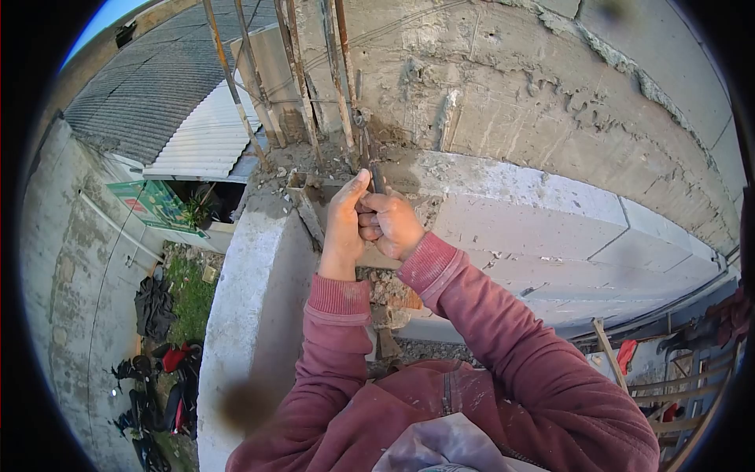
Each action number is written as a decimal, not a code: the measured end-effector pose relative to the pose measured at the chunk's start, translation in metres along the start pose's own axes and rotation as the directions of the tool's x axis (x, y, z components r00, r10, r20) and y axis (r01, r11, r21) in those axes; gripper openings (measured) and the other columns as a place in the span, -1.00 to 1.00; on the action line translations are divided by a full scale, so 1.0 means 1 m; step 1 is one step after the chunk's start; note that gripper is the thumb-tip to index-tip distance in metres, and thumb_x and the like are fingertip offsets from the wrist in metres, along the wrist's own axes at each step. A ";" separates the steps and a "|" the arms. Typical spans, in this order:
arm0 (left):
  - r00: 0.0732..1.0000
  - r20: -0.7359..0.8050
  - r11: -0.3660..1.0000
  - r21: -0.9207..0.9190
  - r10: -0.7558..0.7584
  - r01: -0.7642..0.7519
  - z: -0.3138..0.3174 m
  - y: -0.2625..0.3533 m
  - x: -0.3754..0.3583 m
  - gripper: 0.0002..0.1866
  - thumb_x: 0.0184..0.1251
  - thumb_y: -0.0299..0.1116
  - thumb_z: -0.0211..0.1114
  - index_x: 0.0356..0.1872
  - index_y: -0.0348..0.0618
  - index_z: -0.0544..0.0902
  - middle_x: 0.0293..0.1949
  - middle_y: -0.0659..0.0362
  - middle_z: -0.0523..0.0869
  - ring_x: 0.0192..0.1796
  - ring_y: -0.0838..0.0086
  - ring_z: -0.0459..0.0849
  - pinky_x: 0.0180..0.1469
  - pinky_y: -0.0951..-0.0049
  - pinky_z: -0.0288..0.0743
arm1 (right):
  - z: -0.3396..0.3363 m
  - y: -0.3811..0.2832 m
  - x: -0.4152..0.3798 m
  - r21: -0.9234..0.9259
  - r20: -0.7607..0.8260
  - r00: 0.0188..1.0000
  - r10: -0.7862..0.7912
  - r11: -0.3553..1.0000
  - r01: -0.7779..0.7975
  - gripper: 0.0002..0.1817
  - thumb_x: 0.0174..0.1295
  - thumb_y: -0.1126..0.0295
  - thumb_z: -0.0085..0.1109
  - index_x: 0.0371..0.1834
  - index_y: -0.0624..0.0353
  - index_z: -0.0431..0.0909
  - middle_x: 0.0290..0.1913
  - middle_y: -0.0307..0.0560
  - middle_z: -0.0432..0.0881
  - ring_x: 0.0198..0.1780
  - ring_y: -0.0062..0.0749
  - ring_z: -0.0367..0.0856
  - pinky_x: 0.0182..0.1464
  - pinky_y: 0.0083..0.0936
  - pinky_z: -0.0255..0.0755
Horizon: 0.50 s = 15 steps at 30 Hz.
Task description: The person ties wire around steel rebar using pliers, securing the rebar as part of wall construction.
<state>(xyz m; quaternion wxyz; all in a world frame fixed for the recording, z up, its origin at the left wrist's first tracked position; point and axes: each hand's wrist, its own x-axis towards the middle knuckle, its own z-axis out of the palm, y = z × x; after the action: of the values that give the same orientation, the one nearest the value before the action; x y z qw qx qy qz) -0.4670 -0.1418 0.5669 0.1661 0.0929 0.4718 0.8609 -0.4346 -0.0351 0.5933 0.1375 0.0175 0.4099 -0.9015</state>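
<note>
My left hand and my right hand are closed together in front of me, over the wall corner. Between them a dark metal tool, which looks like pincers, points away from me. Its far end meets the foot of the rusty rebar that stands up from the corner, where a loop of wire seems to sit. The left thumb lies along the near handle; the right fingers wrap round it. Where the handles run inside my fists is hidden.
White block wall tops run toward me on the left, and a block course extends right. Behind it rises a rough mortared wall. Far below left are a corrugated roof and a motorcycle. A wooden ladder leans at lower right.
</note>
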 end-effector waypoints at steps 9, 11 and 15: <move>0.929 -0.259 0.963 0.019 0.265 -0.270 -0.007 0.008 -0.073 -0.56 0.37 -0.32 0.13 0.17 -0.37 0.36 0.03 -0.04 0.55 0.11 0.31 0.54 0.22 0.30 0.38 | -0.008 -0.034 -0.006 0.618 0.455 0.863 0.217 0.620 -0.482 -0.87 0.31 0.39 0.02 -0.21 0.19 0.32 -0.49 -0.32 0.25 -0.56 -0.69 0.15 -0.60 -0.74 0.01; 0.876 -0.275 0.918 0.145 0.396 -0.370 -0.012 0.006 -0.077 -0.63 0.37 -0.34 0.11 0.10 -0.36 0.39 0.02 -0.05 0.56 0.09 0.26 0.56 0.19 0.27 0.42 | -0.002 -0.017 -0.002 0.624 0.446 0.885 0.136 0.661 -0.416 -0.88 0.31 0.40 0.02 -0.21 0.18 0.33 -0.49 -0.33 0.25 -0.56 -0.70 0.14 -0.60 -0.74 0.01; 0.783 -0.255 0.817 0.291 0.567 -0.497 -0.021 0.009 -0.087 -0.77 0.37 -0.41 0.10 -0.03 -0.29 0.45 -0.07 0.01 0.60 0.02 0.30 0.61 0.14 0.26 0.47 | -0.005 -0.001 0.002 0.604 0.426 0.901 0.076 0.718 -0.346 -0.86 0.30 0.39 0.06 -0.18 0.17 0.36 -0.48 -0.36 0.25 -0.55 -0.72 0.13 -0.60 -0.75 0.02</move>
<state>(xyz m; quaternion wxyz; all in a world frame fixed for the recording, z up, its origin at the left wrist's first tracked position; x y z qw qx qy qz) -0.3946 -0.1958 0.5631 -0.1771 0.0940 0.5341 0.8213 -0.4377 -0.0314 0.5904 0.3011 -0.0579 0.0220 -0.9516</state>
